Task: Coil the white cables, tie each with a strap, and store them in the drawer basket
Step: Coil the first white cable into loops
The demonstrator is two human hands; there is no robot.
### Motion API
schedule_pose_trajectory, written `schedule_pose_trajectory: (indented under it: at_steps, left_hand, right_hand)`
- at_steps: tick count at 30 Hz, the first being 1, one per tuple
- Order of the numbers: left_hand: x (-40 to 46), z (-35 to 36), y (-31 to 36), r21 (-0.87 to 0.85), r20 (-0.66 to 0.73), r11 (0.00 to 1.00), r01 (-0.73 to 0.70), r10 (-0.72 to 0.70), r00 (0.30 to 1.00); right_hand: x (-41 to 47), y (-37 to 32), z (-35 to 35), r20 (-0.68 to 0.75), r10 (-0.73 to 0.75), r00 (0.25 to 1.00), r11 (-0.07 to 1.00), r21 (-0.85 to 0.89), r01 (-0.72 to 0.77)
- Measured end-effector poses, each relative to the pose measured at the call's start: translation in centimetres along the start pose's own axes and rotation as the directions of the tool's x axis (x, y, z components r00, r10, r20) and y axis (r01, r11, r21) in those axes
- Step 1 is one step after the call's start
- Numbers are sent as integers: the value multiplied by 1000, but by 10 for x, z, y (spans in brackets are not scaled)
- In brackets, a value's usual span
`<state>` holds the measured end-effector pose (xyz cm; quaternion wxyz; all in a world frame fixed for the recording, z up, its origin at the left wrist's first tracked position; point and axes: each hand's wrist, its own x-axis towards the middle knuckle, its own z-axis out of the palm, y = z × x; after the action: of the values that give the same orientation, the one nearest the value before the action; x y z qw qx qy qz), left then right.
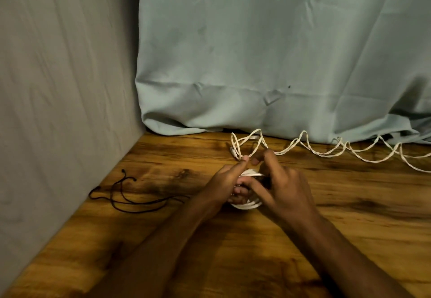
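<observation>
**Two hands wind a white cable on a wooden desk**

The left hand (229, 178) and the right hand (283, 188) are close together near the middle of the desk (349, 239). Both curl their fingers around a small coil of white cable (247, 205), which sits between them. The left thumb and the right fingertips also pinch cable loops just behind the coil.

The rest of the white cable (338, 150) lies loose in wavy loops. It runs from the hands to the right, along the back edge of the desk, and goes out of view at the right side.

Some thin black straps (130, 198) lie tangled to the left of the hands, near the left edge of the desk.

There is bare wood in front of the arms and to the right.

The desk is brown wood with dark patches. A grey wall (65, 87) stands on the left. A pale blue-green cloth (279, 52) hangs behind the desk, and its bottom edge rests on the wood.
</observation>
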<state>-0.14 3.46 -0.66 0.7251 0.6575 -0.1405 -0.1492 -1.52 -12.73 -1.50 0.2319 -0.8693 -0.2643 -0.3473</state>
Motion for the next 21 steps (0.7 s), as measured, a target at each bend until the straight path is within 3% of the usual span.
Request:
schedule_pose_trajectory:
  at_steps: [3,10,19,21]
  left_hand:
    - [1,4,2,3,57,1000,7,-7,998]
    - [-2,11,3,85,28,994,-70,68,997]
    - [2,7,1,42,-209,989,-145,150,966]
    - [4,5,1,35,-233,987,-157,160,959]
  right_hand:
    - [0,9,-3,-15,133,991,978,162,-129]
    - [3,16,-2,22,247,969,904,354,-239]
    - [4,8,17,111,351,930,769,533,-354]
    - [4,7,22,174,401,900,678,605,-419]
